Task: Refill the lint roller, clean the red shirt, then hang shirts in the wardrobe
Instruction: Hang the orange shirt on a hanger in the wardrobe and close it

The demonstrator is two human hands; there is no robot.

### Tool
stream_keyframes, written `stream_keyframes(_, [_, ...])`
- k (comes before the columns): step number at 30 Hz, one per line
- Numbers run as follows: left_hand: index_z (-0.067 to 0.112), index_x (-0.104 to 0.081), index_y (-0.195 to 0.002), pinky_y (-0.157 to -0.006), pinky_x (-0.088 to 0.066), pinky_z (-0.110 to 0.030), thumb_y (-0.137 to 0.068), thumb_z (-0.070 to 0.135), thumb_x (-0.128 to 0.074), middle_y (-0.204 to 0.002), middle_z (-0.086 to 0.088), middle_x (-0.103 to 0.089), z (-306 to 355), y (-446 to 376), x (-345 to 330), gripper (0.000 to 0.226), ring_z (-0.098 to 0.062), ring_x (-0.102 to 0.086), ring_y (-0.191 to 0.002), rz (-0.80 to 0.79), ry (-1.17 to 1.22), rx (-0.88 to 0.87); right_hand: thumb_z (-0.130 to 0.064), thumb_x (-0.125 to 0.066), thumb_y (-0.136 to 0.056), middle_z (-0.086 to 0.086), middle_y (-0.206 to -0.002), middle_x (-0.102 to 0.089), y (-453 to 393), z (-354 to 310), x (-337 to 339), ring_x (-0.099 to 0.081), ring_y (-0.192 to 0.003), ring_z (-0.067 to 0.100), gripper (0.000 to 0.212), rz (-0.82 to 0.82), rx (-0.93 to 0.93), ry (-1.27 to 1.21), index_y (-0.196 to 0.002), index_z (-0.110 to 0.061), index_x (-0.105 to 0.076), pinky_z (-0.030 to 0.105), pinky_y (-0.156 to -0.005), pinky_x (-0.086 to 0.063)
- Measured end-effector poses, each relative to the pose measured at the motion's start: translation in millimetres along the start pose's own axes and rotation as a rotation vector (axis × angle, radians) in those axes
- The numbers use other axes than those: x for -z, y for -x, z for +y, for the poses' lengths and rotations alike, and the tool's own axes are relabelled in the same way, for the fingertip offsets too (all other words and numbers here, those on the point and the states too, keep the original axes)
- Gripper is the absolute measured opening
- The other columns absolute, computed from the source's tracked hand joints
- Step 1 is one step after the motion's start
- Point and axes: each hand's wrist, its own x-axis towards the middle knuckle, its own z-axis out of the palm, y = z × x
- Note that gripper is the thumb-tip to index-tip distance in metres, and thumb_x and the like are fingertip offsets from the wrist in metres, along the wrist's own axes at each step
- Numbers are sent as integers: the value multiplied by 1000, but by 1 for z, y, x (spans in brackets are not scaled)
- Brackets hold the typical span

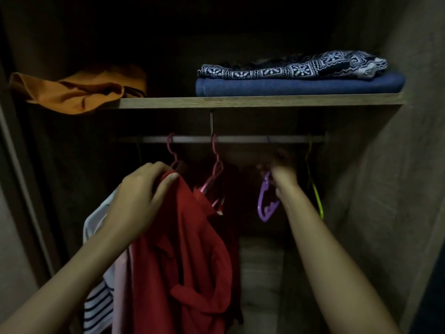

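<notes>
Gripping red shirt (183,249) w/ left hand (142,196), right hand (283,169) on purple hanger (266,201).

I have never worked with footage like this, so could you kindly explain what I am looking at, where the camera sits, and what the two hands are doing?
There is no robot here: the single picture comes from a wide-angle camera worn on a person's head, looking forward and down into a dim wardrobe. The left hand grips the top of a red shirt, next to a striped garment. The right hand holds a purple hanger just below the rail. Pink hangers and a yellow-green hanger hang from that rail. On the shelf above lie an orange cloth and folded blue fabric with a patterned cloth on top.
</notes>
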Motion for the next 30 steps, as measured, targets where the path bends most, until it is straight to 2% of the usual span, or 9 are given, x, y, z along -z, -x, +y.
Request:
stream_keyframes(4, [20, -63, -96, -71, -48, -37, -94, 40, -46, -85, 2, -61, -4, 2, 4, 26, -14, -59, -78, 8, -6, 9, -25, -37, -102, 8, -54, -68, 45, -12, -7, -59, -37, 18, 19, -200, -15, 270, -98, -14, -52, 21, -36, -44])
stream_keyframes(7, [21, -63, -96, -73, -49, -38, -95, 38, -50, -88, 3, -63, -10, 5, 8, 22, -14, -60, -81, 10, -8, 1, -30, -40, -102, 11, -57, -70, 84, -22, -12, -63, -40, 21, 14, -435, -77, 283, -107, -18, -42, 21, -37, -48])
stream_keyframes(11, [20, -63, -95, -75, -48, -40, -92, 43, -46, -88, 0, -65, -20, 12, 19, 29, -19, -62, -84, -25, 2, -2, -41, -38, -102, 15, -61, -70, 126, -30, -16, -64, -41, 23, 25, -632, -165, 538, -93, -19, -47, 21, -38, -47])
stream_keyframes(13, [21, -63, -95, -75, -49, -41, -92, 43, -46, -88, -1, -65, -23, 17, 27, 28, -20, -62, -84, -31, 15, 7, -45, -43, -99, 11, -63, -70, 139, -30, -14, -63, -44, 20, 33, -652, -11, 867, -89, -19, -59, 21, -42, -46])
stream_keyframes(16, [23, -63, -94, -75, -49, -39, -93, 41, -50, -88, 1, -66, -31, 26, 40, 23, -19, -63, -84, -29, 40, 32, -55, -54, -89, -3, -63, -60, 149, -27, -10, -59, -70, 17, 41, -524, 440, 1228, -63, -25, -64, 29, -65, -44])
stream_keyframes(18, [21, -65, -94, -76, -48, -33, -94, 36, -54, -88, 2, -68, -37, 32, 50, 19, -17, -63, -84, -27, 77, 57, -50, -55, -91, 4, -69, -61, 160, -30, -9, -59, -73, 18, 41, -489, 578, 1114, -65, -19, -65, 33, -69, -46])
stream_keyframes(21, [19, -69, -92, -69, -41, -16, -93, 30, -58, -85, 2, -70, -43, 40, 63, 16, -11, -63, -81, -84, 207, 160, -36, -55, -94, 6, -58, -64, 177, -33, -3, -56, -48, 8, 40, -358, 526, 720, -65, -10, -59, 35, -59, -45])
stream_keyframes(25, [18, -70, -87, -78, -50, -31, -92, 32, -61, -85, -5, -72, -55, 47, 81, 18, -7, -60, -77, -190, 479, 282, -36, -57, -93, 3, -50, -62, 209, -28, -3, -52, -44, 9, 40, -260, 490, 566, -61, -12, -58, 36, -55, -46])
stream_keyframes(30, [16, -68, -83, -52, -45, -11, -94, 19, -58, -59, 11, -65, -58, 50, 112, 15, 2, -56, -53, -205, 842, 463, -32, -53, -96, 3, -41, -55, 231, -31, -14, -41, -33, 9, 38, -182, 299, 257, -61, -17, -54, 22, -40, -30])
